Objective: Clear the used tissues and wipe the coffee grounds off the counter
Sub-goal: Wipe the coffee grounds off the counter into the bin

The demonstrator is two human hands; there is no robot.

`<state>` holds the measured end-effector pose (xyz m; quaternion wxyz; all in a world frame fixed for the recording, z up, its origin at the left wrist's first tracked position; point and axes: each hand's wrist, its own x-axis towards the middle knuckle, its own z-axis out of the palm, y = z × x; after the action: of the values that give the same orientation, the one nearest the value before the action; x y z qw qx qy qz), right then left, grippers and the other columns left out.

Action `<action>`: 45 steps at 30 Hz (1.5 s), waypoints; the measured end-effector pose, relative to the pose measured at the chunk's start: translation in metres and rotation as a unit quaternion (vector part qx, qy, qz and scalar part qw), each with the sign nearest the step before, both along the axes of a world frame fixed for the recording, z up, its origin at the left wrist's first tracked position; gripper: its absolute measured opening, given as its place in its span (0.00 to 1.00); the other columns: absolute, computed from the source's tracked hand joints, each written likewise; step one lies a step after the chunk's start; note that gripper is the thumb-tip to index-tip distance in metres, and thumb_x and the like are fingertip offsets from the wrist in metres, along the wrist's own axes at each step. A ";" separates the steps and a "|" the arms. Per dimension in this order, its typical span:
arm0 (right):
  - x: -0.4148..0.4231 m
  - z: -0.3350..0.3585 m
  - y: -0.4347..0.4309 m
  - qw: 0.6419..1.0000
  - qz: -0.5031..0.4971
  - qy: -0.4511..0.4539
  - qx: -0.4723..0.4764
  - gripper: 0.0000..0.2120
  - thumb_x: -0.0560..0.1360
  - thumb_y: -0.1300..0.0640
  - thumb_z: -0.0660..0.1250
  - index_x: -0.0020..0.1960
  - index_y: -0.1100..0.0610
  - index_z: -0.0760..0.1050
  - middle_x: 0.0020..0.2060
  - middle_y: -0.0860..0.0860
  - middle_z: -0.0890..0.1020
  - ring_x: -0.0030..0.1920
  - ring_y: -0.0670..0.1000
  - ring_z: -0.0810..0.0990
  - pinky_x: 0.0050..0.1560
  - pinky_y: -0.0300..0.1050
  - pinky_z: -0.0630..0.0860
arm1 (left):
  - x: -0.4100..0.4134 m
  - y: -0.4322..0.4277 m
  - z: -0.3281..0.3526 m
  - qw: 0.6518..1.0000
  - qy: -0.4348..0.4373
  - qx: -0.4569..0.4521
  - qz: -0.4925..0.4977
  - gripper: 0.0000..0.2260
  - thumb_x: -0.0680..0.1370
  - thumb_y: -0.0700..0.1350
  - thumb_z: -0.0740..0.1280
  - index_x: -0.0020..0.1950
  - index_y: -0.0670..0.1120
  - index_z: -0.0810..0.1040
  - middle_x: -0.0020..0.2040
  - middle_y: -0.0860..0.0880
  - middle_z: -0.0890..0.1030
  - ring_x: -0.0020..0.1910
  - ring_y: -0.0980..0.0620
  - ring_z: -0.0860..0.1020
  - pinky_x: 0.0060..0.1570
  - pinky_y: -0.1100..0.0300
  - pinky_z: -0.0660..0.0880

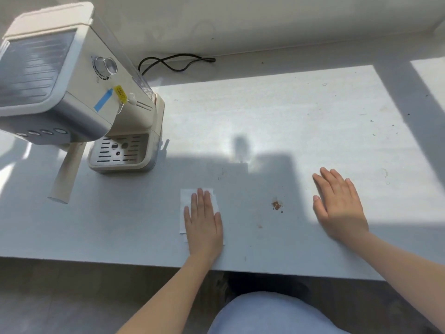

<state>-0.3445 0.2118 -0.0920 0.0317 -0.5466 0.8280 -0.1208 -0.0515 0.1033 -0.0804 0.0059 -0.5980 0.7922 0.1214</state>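
Nearest the camera, a pale blue garment (pixel 277 314) is seen below the counter's front edge. Both bare forearms are extended over the white counter (pixel 301 121).

The left hand (pixel 204 222) is laid flat, palm down, fingers extended and close together, on a white tissue (pixel 186 201). Nothing is pinched; the sheet is pressed under the palm and fingers, with its left margin and far corners exposed. The tissue lies flat near the front edge of the counter.

The right hand (pixel 339 203) is likewise laid flat with fingers spread slightly, on bare counter, holding nothing.

Between the two hands, apart from both, a small brown patch of coffee grounds (pixel 277 205) is noted; a fainter brown speck lies just nearer the front edge. Scattered dark flecks are seen farther right.

Farther left, a cream espresso machine (pixel 79 92) is placed, with drip tray, portafilter handle (pixel 65 174), round dial, a strip of blue tape and a yellow tag whose print cannot be read. No brand is legible. Behind it, a black power cord (pixel 173 63) is looped along the wall.
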 end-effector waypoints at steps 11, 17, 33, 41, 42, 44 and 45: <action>0.001 0.003 -0.001 1.000 -0.007 -0.010 -0.001 0.24 0.76 0.52 0.53 0.71 0.56 0.66 0.72 0.54 0.68 0.74 0.54 0.61 0.76 0.53 0.53 | 0.058 -0.018 -0.003 0.999 -0.025 0.011 -0.028 0.26 0.80 0.50 0.41 0.77 0.43 0.45 0.78 0.47 0.46 0.77 0.50 0.45 0.75 0.51 0.43; 0.001 -0.002 -0.001 1.000 -0.011 -0.007 -0.003 0.24 0.76 0.53 0.53 0.71 0.55 0.65 0.73 0.53 0.67 0.75 0.53 0.60 0.76 0.52 0.51 | 0.081 -0.067 -0.002 0.997 -0.036 0.022 -0.070 0.28 0.78 0.52 0.40 0.77 0.43 0.46 0.79 0.48 0.48 0.77 0.53 0.44 0.75 0.50 0.44; 0.001 0.000 -0.001 1.000 -0.010 0.008 -0.010 0.24 0.77 0.53 0.54 0.72 0.55 0.65 0.73 0.52 0.66 0.75 0.53 0.61 0.76 0.53 0.53 | -0.060 -0.139 0.000 0.923 -0.011 0.017 -0.384 0.26 0.80 0.52 0.42 0.78 0.47 0.45 0.79 0.51 0.47 0.77 0.55 0.42 0.75 0.54 0.41; 0.001 -0.002 0.000 1.000 -0.011 0.011 -0.023 0.25 0.76 0.53 0.56 0.72 0.56 0.66 0.73 0.52 0.67 0.74 0.53 0.63 0.75 0.53 0.55 | -0.092 -0.080 -0.004 0.849 -0.024 0.026 -0.527 0.25 0.81 0.53 0.43 0.78 0.49 0.43 0.78 0.51 0.44 0.77 0.53 0.41 0.74 0.55 0.38; 0.001 -0.002 -0.001 1.000 -0.012 0.009 -0.024 0.25 0.76 0.53 0.56 0.72 0.56 0.65 0.73 0.52 0.67 0.74 0.53 0.63 0.75 0.53 0.54 | -0.093 -0.078 -0.003 0.845 -0.023 0.026 -0.534 0.25 0.81 0.53 0.43 0.77 0.49 0.43 0.78 0.51 0.45 0.77 0.52 0.41 0.74 0.55 0.38; 0.001 -0.002 0.000 0.999 -0.012 0.007 -0.029 0.25 0.76 0.53 0.56 0.72 0.56 0.66 0.73 0.52 0.67 0.74 0.53 0.63 0.75 0.53 0.55 | -0.095 -0.071 -0.002 0.833 -0.022 0.027 -0.552 0.25 0.81 0.53 0.44 0.77 0.48 0.44 0.78 0.51 0.46 0.77 0.52 0.43 0.74 0.55 0.40; 0.001 -0.002 -0.001 0.999 -0.012 0.009 -0.034 0.24 0.76 0.53 0.56 0.71 0.56 0.66 0.73 0.52 0.67 0.74 0.53 0.64 0.75 0.54 0.56 | -0.095 -0.066 -0.002 0.827 -0.020 0.029 -0.561 0.25 0.81 0.53 0.44 0.77 0.48 0.45 0.78 0.51 0.47 0.77 0.51 0.44 0.74 0.54 0.41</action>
<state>-0.3434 0.2111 -0.0945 0.0046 -0.5385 0.8301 -0.1445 -0.1469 0.0375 -0.0821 0.1061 -0.0522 0.9871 0.1078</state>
